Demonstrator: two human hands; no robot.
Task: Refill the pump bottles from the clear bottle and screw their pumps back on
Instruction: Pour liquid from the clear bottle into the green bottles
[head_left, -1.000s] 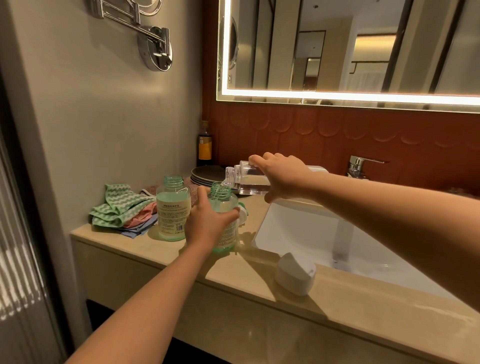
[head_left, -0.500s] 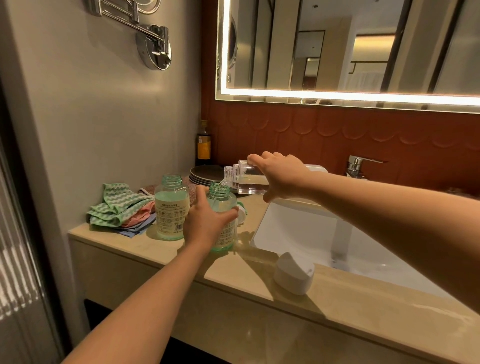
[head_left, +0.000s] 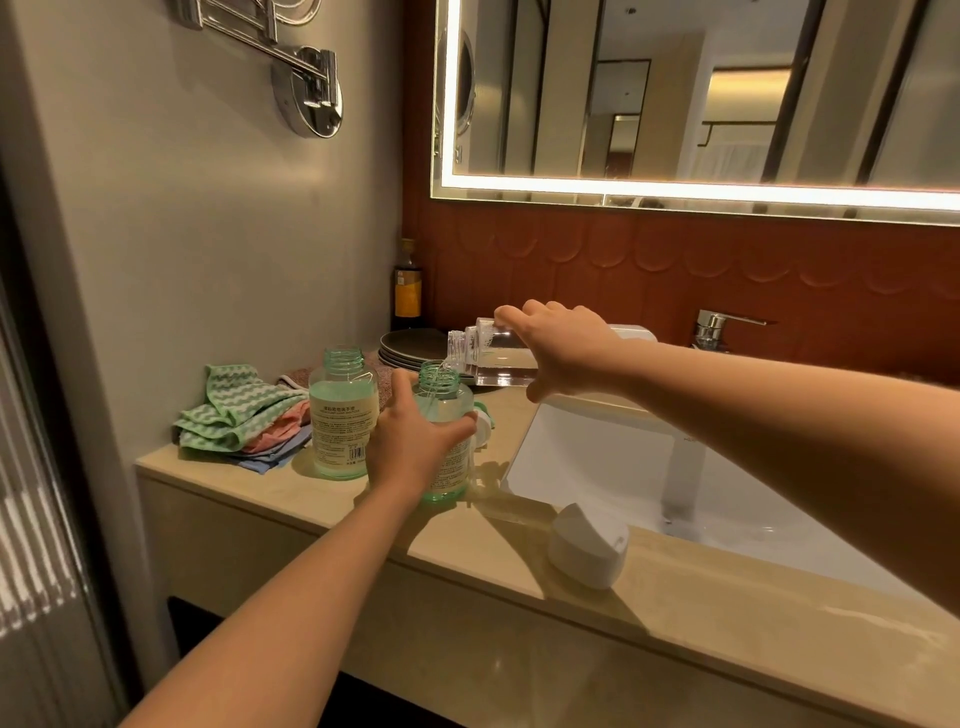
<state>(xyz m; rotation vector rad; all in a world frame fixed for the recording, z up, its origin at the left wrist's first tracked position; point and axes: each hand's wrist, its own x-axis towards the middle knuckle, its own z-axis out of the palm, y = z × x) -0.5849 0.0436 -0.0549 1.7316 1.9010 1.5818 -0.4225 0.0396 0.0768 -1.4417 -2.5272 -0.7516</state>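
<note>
Pouring seemed the step: the right hand (head_left: 561, 348) gripped the tipped clear bottle (head_left: 493, 358) over the green pump bottle (head_left: 440, 382), clasped by the left hand (head_left: 410, 447) on the worktop (head_left: 727, 613); next, likely righting it before overflow

the label (head_left: 344, 434) on the left green bottle (head_left: 343, 387) carries small print and a barcode, but all is too small to read.
</note>
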